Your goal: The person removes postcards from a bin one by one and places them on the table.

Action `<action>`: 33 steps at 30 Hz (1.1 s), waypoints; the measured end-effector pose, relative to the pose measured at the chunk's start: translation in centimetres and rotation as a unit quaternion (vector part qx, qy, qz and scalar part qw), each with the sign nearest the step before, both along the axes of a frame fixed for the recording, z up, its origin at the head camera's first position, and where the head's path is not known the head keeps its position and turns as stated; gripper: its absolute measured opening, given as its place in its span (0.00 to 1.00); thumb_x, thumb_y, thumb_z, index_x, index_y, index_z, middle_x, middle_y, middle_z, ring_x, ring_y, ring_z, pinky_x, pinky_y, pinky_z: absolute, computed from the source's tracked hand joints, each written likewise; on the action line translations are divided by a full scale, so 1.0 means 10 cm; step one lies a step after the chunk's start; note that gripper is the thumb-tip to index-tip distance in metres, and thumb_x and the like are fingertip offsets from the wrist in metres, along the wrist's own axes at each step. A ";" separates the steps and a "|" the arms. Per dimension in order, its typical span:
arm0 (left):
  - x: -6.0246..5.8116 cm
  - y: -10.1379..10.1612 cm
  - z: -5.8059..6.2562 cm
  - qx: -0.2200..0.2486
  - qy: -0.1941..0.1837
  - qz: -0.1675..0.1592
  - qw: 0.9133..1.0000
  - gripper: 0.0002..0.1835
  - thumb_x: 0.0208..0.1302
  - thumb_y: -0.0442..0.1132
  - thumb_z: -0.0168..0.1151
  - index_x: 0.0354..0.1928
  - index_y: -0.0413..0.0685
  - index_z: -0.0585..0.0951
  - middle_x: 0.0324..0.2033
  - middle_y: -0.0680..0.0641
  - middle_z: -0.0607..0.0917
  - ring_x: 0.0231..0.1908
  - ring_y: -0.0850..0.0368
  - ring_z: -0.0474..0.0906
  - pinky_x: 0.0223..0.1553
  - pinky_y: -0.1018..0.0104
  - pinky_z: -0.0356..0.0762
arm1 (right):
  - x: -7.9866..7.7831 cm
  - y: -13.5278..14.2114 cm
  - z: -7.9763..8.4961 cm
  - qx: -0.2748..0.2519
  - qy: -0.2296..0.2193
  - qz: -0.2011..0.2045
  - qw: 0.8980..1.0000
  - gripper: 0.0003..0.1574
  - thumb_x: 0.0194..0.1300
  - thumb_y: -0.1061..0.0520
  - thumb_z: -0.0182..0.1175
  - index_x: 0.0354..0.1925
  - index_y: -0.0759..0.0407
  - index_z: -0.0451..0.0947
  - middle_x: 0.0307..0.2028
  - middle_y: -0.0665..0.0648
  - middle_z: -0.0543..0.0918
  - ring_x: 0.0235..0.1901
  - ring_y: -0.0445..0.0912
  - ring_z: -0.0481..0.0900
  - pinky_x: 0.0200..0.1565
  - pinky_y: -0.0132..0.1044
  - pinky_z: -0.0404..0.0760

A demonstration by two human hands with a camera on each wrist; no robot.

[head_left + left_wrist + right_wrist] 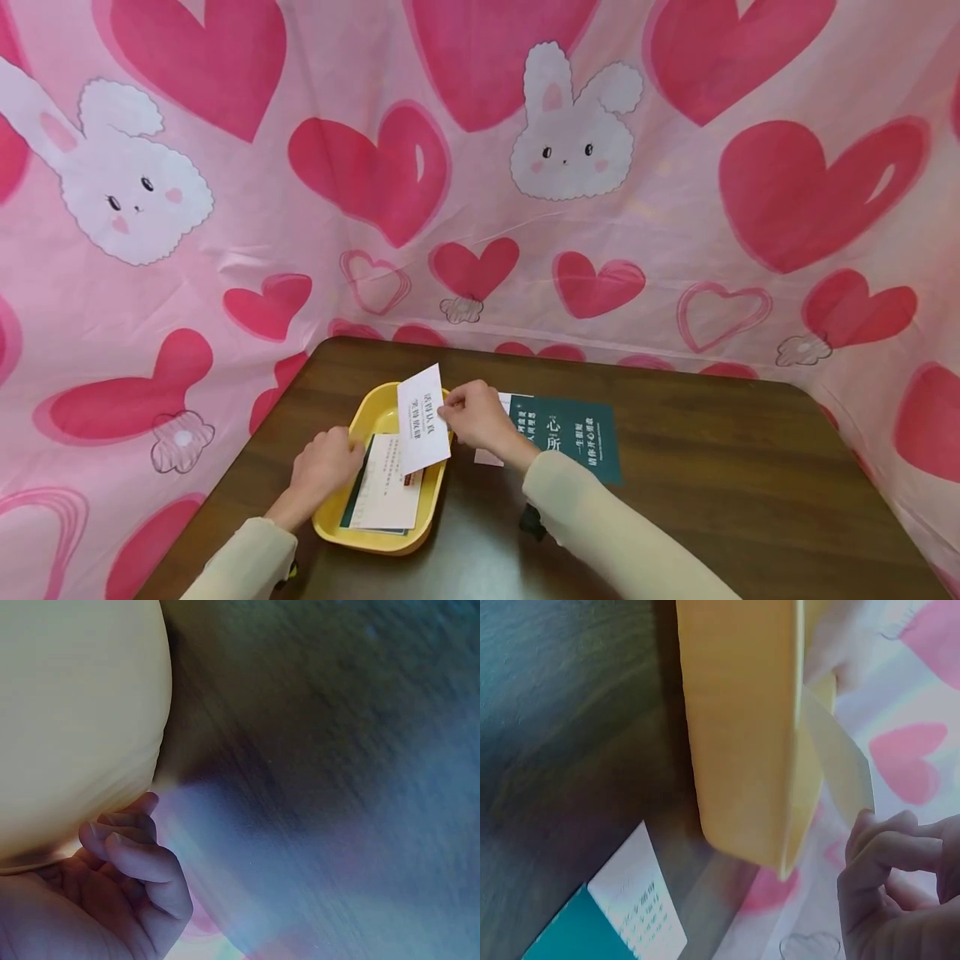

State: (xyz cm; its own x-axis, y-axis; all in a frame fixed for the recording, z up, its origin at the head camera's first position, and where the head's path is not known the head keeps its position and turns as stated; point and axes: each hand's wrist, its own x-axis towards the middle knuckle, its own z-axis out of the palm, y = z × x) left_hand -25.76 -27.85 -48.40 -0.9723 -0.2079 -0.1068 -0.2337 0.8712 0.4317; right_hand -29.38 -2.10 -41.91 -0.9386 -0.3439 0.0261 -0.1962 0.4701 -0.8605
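Observation:
A yellow plastic basin [372, 541] stands on the table, with several printed cards [384, 492] lying inside it. My left hand [322, 462] holds the basin's left side; in the left wrist view its curled fingers [154, 862] are against the outer wall. Over the basin's far right part, my right hand [476, 417] pinches the right edge of a white card [422, 421] with dark printed characters. The right wrist view shows this card [840, 761] tilted above the rim, its lower part hidden by the basin wall.
Right of the basin, a dark green card [603, 446] with white print lies on the brown wooden table [712, 500], overlapping a pale card [487, 457]. My right forearm partly covers them. A pink cloth [480, 208] with hearts and rabbits hangs behind and at the sides.

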 end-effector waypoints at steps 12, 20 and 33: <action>0.02 0.00 0.00 0.013 0.003 0.005 1.000 0.11 0.73 0.39 0.61 0.37 0.36 0.77 0.23 0.44 0.74 0.22 0.51 0.73 0.26 0.62 0.76 | -0.07 0.67 0.11 -0.006 0.056 -0.042 0.998 0.09 0.74 0.60 0.65 0.39 0.64 0.88 0.30 0.62 0.86 0.21 0.45 0.73 0.22 0.36 0.69; 0.04 0.01 -0.01 0.017 0.004 0.007 1.000 0.11 0.73 0.39 0.62 0.38 0.36 0.78 0.23 0.44 0.75 0.22 0.51 0.74 0.27 0.62 0.79 | -0.05 1.08 0.08 0.005 0.042 -0.097 0.994 0.09 0.73 0.59 0.67 0.42 0.64 0.89 0.35 0.58 0.88 0.26 0.47 0.77 0.26 0.38 0.76; 0.05 0.02 0.00 0.022 0.007 0.007 1.000 0.11 0.73 0.39 0.62 0.40 0.35 0.77 0.23 0.44 0.75 0.22 0.51 0.74 0.28 0.61 0.81 | 0.03 1.86 -0.19 -0.027 -0.012 -0.169 0.985 0.15 0.73 0.58 0.66 0.48 0.71 0.86 0.32 0.61 0.86 0.21 0.48 0.73 0.23 0.36 0.71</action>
